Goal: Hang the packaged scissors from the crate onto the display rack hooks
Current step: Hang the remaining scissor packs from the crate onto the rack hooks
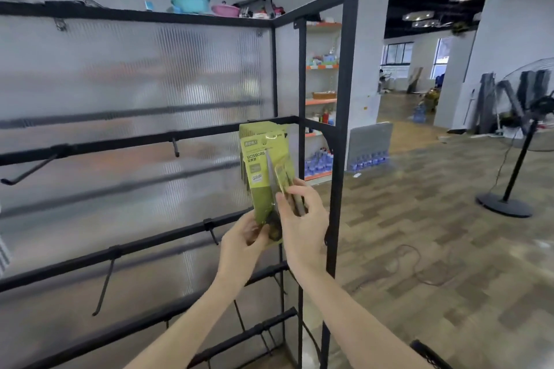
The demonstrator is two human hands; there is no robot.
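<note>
**Packaged scissors held up at the rack's right end**

Packaged scissors, sealed on a yellow-green card printed with "SCISSORS" and "GRIP", sit upright in front of the black metal display rack, at its right end, with the card's top edge level with one of the horizontal black bars. More green cards seem to sit just behind the front one, though I cannot tell from here whether any of them is on a hook.

Both forearms reach up and forward from the bottom of the view, bare and converging on the pack. The left hand is below and left of the card, its fingers curled round the lower edge, gripping it from beneath. The right hand is raised slightly higher, thumb pressed against the front of the pack and fingers curled round the right side, pinching it near the scissors' blades.

Black hooks stand out along the bars: a long black prong at the far left, a short one in the middle, another just left of the left hand. Behind the bars is a ribbed translucent panel. A teal plastic basin rests on top of the rack. A black pedestal fan stands well apart on the wood-patterned floor.
</note>
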